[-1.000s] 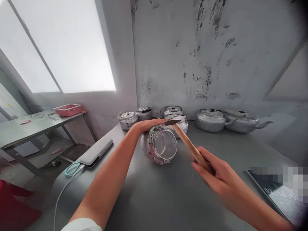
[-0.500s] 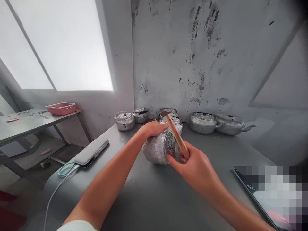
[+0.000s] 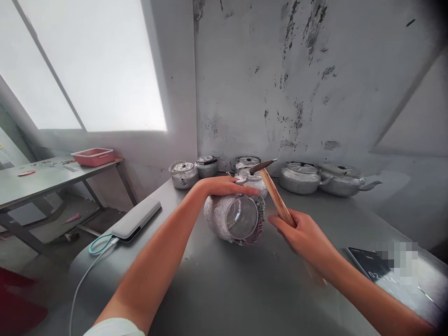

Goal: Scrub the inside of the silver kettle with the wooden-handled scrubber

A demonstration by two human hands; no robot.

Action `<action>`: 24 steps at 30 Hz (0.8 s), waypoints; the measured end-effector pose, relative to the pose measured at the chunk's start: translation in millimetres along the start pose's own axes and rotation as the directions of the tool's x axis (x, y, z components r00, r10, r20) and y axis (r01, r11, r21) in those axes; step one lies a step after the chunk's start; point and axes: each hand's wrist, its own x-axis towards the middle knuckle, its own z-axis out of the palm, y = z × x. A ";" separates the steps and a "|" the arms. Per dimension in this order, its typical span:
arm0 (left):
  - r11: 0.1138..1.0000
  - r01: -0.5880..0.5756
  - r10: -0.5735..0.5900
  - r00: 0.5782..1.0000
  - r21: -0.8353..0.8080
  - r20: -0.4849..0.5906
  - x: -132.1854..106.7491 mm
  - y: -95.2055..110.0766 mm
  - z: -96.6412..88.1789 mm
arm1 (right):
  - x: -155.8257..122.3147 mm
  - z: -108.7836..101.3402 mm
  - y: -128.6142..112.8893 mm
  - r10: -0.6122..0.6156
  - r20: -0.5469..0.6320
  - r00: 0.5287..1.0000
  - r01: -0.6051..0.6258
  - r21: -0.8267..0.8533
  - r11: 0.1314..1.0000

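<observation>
Scuffed grey wall (image 3: 294,70) behind, grey tabletop (image 3: 217,298) below. Far left: side table (image 3: 42,182) bearing a pink tub (image 3: 93,158). Next, along the left edge of the main tabletop, pale power bank (image 3: 138,219) with a white cable (image 3: 84,282) leading away. Beyond, near the wall, two small lidded kettles (image 3: 185,176), side by side.

At centre, tipped onto its side on the tabletop: dimpled silver kettle (image 3: 217,221), lidless. Left hand (image 3: 227,186) laid across its upper side, fingers stretched rather than curled; thumb out of sight, so no telling whether pinching. Half a second ago, mouth turned rightward; now swung toward the camera, with the wrapped handle (image 3: 260,221) at its right. Probably brings a different stretch of the kettle's side under attention.

Just right, wooden-handled hammer (image 3: 278,198) clasped firmly in right hand (image 3: 304,233). Shaft no longer crossing before the mouth; head raised, seemingly clear of the kettle. Suggests a pause between taps. Farther right, two broad kettles (image 3: 299,179) by the wall, then phone (image 3: 371,268) showing digits, partly blurred.
</observation>
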 end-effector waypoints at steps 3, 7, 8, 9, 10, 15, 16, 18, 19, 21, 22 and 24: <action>0.998 -0.048 0.050 0.998 -0.043 0.048 -4.0 -0.1 -2.8 | -7.0 -2.7 8.0 0.029 0.041 0.999 -0.031 0.066 0.997; 0.999 -0.016 0.016 1.000 -0.034 0.009 -2.0 -2.4 -1.1 | -14.9 -4.0 18.2 0.015 0.051 0.999 -0.019 0.088 0.996; 1.000 -0.007 0.007 1.000 -0.023 0.002 -1.1 -2.7 -0.5 | -16.1 -4.3 18.6 0.001 0.044 0.999 -0.005 0.083 0.997; 1.000 0.000 0.000 1.000 -0.013 0.000 -0.5 -2.8 0.0 | -17.0 -4.7 18.3 -0.020 0.032 0.999 0.018 0.066 0.998; 1.000 0.004 -0.004 1.000 -0.006 0.002 -0.2 -2.5 0.1 | -17.7 -5.4 17.5 -0.049 0.018 0.999 0.048 0.034 0.998; 0.999 -0.021 0.023 0.997 -0.028 0.069 -3.9 2.3 -2.3 | -16.6 -11.0 18.8 -0.242 -0.047 0.969 0.223 -0.249 0.942; 0.999 -0.035 0.038 0.996 -0.040 0.086 -5.2 3.0 -3.2 | -15.8 -12.0 20.8 -0.271 -0.052 0.961 0.245 -0.289 0.925; 0.997 -0.055 0.061 0.993 -0.059 0.103 -7.6 3.1 -5.1 | -14.3 -13.5 25.2 -0.309 -0.058 0.949 0.273 -0.336 0.902; 0.996 -0.060 0.066 0.992 -0.063 0.106 -8.7 2.7 -6.1 | -13.8 -14.1 27.1 -0.318 -0.055 0.946 0.281 -0.345 0.896; 0.996 -0.060 0.067 0.992 -0.059 0.111 -10.8 1.6 -8.1 | -13.3 -15.3 29.4 -0.329 -0.036 0.944 0.297 -0.348 0.889; 0.997 -0.065 0.071 0.991 -0.051 0.111 -11.8 1.1 -9.2 | -13.4 -15.9 30.0 -0.333 -0.022 0.943 0.305 -0.346 0.887; 0.996 -0.087 0.086 0.992 -0.001 0.089 -14.0 0.9 -11.2 | -13.8 -17.1 30.1 -0.341 0.004 0.940 0.322 -0.341 0.883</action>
